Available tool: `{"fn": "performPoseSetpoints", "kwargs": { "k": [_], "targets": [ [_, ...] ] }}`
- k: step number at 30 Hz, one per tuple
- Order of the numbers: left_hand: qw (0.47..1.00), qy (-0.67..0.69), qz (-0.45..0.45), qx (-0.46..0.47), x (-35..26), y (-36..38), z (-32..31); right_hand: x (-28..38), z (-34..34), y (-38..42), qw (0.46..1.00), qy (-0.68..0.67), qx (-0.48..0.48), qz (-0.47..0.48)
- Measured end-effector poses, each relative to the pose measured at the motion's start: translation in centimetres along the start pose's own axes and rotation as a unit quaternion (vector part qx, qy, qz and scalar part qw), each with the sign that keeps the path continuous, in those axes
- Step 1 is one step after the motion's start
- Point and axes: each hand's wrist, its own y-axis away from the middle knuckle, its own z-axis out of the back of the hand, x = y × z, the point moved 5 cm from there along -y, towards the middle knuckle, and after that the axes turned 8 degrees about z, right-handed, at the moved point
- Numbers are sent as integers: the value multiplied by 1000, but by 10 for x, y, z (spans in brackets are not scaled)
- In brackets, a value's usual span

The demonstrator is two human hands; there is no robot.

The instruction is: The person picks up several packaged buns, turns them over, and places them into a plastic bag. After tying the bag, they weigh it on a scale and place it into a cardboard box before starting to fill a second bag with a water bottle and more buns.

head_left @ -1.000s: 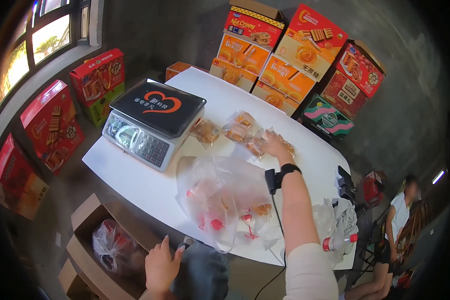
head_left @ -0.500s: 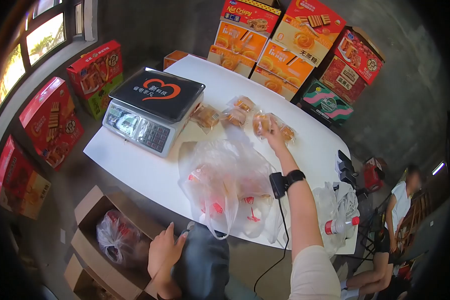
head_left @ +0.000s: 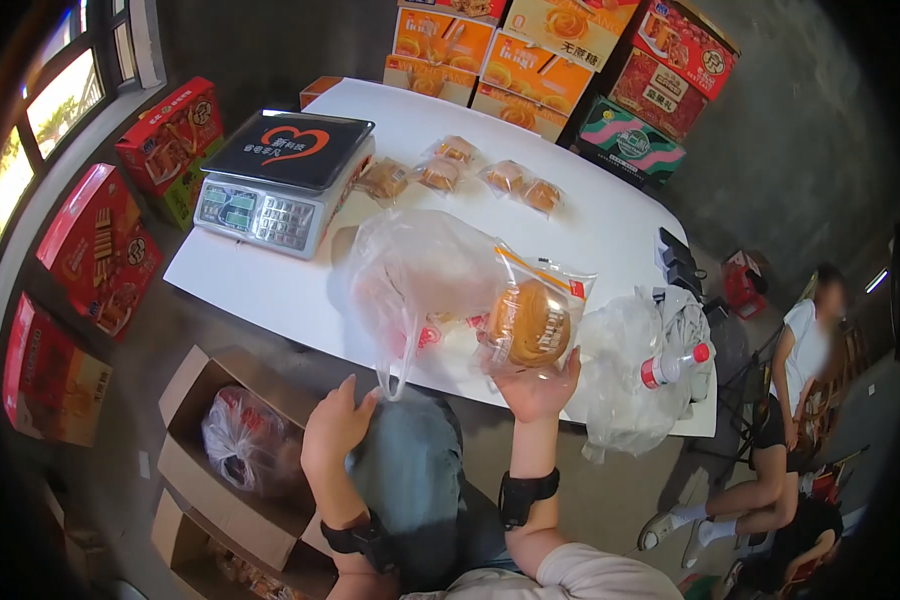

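Observation:
A packaged bread bun (head_left: 530,325) in a clear printed wrapper rests upright in my right hand (head_left: 542,392), with the fingers around its lower end. It is held over the table's near edge. My left hand (head_left: 338,425) is by my knee, fingers apart and holding nothing, close to the handle of a translucent plastic bag (head_left: 410,260). That bag stands on the white table (head_left: 610,220), just left of the bun, with red print on it. Farther back lie several wrapped buns (head_left: 505,178) (head_left: 440,172).
A digital scale (head_left: 280,180) stands at the table's left. To the right are more plastic bags (head_left: 620,350) and a bottle (head_left: 675,365). Open cardboard boxes (head_left: 195,400) sit on the floor at lower left. Gift boxes (head_left: 535,65) are stacked behind; a person (head_left: 795,350) sits at right.
My right hand has come back from the far buns toward me, bringing one wrapped bun. My left hand has stayed near my knee, rising slightly. The view has shifted.

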Motion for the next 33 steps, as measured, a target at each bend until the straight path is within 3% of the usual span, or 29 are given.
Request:
{"fn": "performPoseSetpoints", "kwargs": {
  "k": [7,13,33],
  "targets": [
    [997,63,-52,-10,-14,1,0,5,14,24,997,63,13,-32],
    [1000,-6,-20,-1,-10,3,0,5,15,21,999,19,-2,-28],
    [998,45,-45,-28,-15,-3,-1,6,23,23,999,32,4,-33]
  ]
}}
